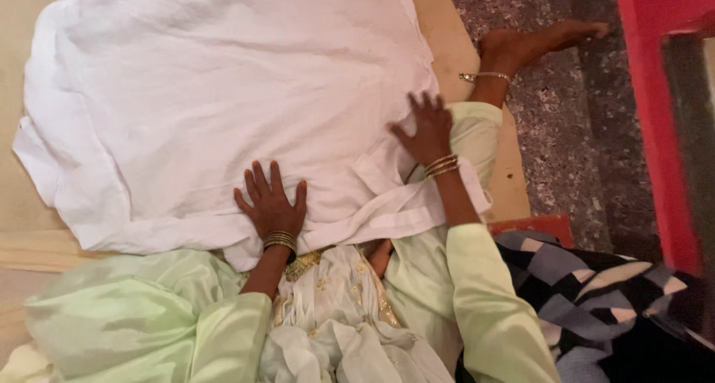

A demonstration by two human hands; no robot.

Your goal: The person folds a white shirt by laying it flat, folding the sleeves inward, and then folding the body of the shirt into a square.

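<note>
A large white garment (223, 93) lies spread and wrinkled on a beige mat (447, 33). My left hand (270, 204) rests flat on its near edge, palm down and fingers apart, with gold bangles on the wrist. My right hand (427, 130) is pressed flat on the garment's right side next to a folded white strip (402, 208), fingers spread, also with bangles. Neither hand grips anything. Both arms wear pale green sleeves.
My bare foot (529, 44) with an anklet lies on the speckled stone floor (566, 145) to the right of the mat. A red frame (655, 130) runs along the right edge. A black, grey and cream patterned cloth (596, 279) lies at the lower right.
</note>
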